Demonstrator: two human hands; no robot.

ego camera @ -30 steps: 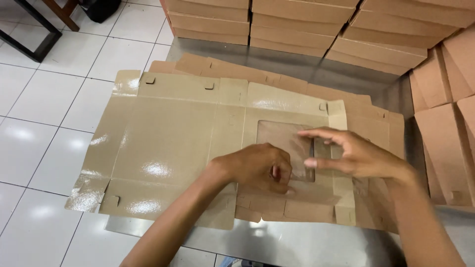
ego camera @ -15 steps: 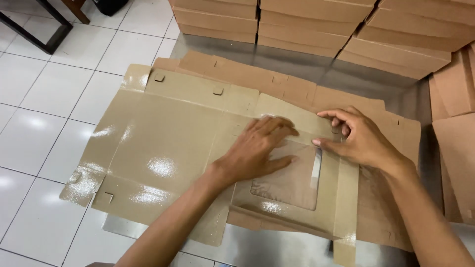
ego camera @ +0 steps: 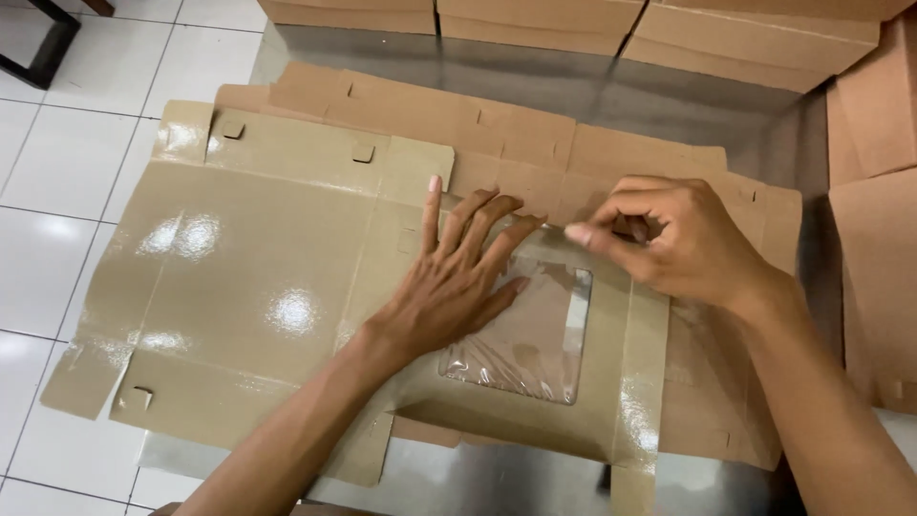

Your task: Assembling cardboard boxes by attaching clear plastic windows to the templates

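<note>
Box blank: a flat, unfolded glossy tan cardboard box blank (ego camera: 258,277) lies spread on the metal counter (ego camera: 669,105), shiny side up; its left flaps hang past the counter edge over the white tiled floor (ego camera: 57,182); it holds nothing.
Window: a square cut-out covered with clear plastic film (ego camera: 530,334) sits in the right part of the blank; the film is wrinkled and catches the light.
Left hand: the left hand (ego camera: 457,282) lies open and flat, palm down, fingers spread; it presses on the blank at the upper left corner of the window, fingertips near the panel's top edge.
Right hand: the right hand (ego camera: 673,239) is curled, thumb and forefinger pinched together at the top edge of the windowed panel, just beside the left fingertips; whether it grips the film or the card edge cannot be told.
Underneath: a second, matte brown cardboard blank (ego camera: 516,134) lies below, its notched top edge and right side showing past the glossy one.
Stacks: piles of flat brown cardboard (ego camera: 755,38) line the far edge of the counter; more brown sheets (ego camera: 874,248) lie at the right.
Open room: a bare strip of counter runs between the blanks and the far stacks; bare metal also shows along the near edge.
</note>
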